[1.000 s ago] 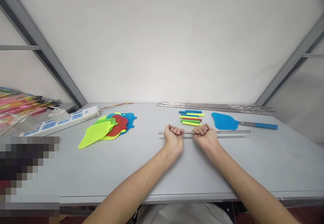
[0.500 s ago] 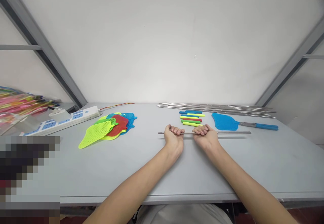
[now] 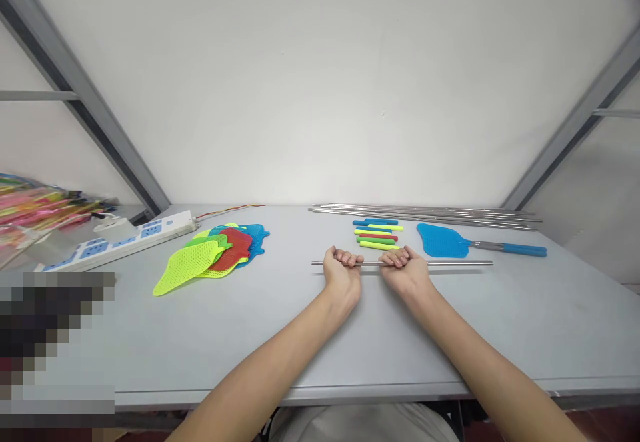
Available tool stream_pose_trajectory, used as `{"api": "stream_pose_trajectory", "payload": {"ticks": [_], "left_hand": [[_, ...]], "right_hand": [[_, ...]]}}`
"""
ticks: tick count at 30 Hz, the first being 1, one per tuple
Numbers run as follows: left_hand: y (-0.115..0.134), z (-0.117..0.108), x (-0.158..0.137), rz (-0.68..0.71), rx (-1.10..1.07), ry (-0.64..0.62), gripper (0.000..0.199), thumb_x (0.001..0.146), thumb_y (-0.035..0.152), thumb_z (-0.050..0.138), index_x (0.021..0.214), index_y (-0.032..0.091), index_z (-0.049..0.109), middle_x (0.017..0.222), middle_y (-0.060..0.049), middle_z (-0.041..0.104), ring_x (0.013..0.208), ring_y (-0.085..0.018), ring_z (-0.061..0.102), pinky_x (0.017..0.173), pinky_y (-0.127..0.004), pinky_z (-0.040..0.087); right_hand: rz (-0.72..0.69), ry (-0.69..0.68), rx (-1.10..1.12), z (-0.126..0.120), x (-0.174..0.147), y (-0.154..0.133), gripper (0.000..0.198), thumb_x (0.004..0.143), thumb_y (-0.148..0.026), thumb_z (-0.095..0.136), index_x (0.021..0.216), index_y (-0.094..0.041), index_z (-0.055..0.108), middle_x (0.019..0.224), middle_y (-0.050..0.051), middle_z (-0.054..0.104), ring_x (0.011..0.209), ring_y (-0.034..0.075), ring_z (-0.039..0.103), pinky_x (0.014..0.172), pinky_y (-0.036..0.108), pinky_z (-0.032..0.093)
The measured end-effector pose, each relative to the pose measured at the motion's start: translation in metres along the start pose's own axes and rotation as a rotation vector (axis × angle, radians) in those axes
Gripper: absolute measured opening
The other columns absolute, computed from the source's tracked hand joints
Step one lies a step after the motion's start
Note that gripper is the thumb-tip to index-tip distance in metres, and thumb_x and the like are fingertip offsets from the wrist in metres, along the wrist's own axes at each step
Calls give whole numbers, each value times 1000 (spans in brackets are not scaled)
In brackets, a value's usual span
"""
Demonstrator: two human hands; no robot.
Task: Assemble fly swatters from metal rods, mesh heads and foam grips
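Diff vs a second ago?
Nothing visibly moved, beyond a slight shift of the whole view. Nothing taken or released: left hand and right hand still grip the metal rod. Mesh heads, coloured tubes and blue swatter stayed put.

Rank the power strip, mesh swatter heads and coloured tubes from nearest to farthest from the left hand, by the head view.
1. Coloured tubes: just beyond the left hand, toward its right.
2. Mesh swatter heads: overlapping, to its left.
3. Power strip: farther left, past the swatter heads.
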State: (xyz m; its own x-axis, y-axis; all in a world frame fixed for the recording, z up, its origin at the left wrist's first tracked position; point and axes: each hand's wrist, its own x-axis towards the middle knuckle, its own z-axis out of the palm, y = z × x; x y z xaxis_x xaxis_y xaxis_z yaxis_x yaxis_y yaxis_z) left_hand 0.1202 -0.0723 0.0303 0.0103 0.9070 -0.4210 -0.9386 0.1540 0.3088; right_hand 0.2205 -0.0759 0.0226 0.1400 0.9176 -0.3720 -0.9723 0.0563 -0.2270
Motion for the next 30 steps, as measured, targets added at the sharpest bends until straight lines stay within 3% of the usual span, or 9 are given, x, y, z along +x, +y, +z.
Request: {"api": "stream_pose_trajectory", "payload": {"ticks": [10, 16, 22, 30], "left_hand": [[-8, -7, 2, 37, 221, 21, 24, 75, 20, 32, 54, 14, 44, 50, -1, 47, 47, -10, 50, 57, -25, 41], [-12, -11, -2, -54, 354, -98, 32, 76, 23, 29, 68, 8, 56, 66, -11, 59, 61, -15, 58, 66, -29, 44], [-13, -13, -2, -179, 305, -148, 29, 71, 18, 30, 76, 5, 57, 88, -18, 60, 77, -21, 59, 71, -32, 45], [-16, -16, 1, -113, 256, -190, 31, 69, 16, 29, 74, 6, 57, 86, -18, 61, 83, -21, 58, 73, -31, 44]], "right_hand": [[-62, -32, -8, 2, -1, -5, 30, 78, -16, 28, 48, -17, 20, 31, -8, 21, 26, 5, 20, 31, 18, 20], [-175, -63, -34, 4, -3, -7, 31, 80, -20, 28, 50, -17, 22, 34, -9, 18, 26, 4, 18, 30, 18, 18], [-374, -183, -119, 6, -9, 0, 34, 80, -25, 33, 49, -17, 23, 36, -9, 17, 28, 4, 17, 30, 18, 17], [-339, -139, -85, -6, -3, 9, 35, 81, -24, 29, 48, -17, 22, 34, -9, 16, 28, 5, 15, 29, 17, 16]]}}
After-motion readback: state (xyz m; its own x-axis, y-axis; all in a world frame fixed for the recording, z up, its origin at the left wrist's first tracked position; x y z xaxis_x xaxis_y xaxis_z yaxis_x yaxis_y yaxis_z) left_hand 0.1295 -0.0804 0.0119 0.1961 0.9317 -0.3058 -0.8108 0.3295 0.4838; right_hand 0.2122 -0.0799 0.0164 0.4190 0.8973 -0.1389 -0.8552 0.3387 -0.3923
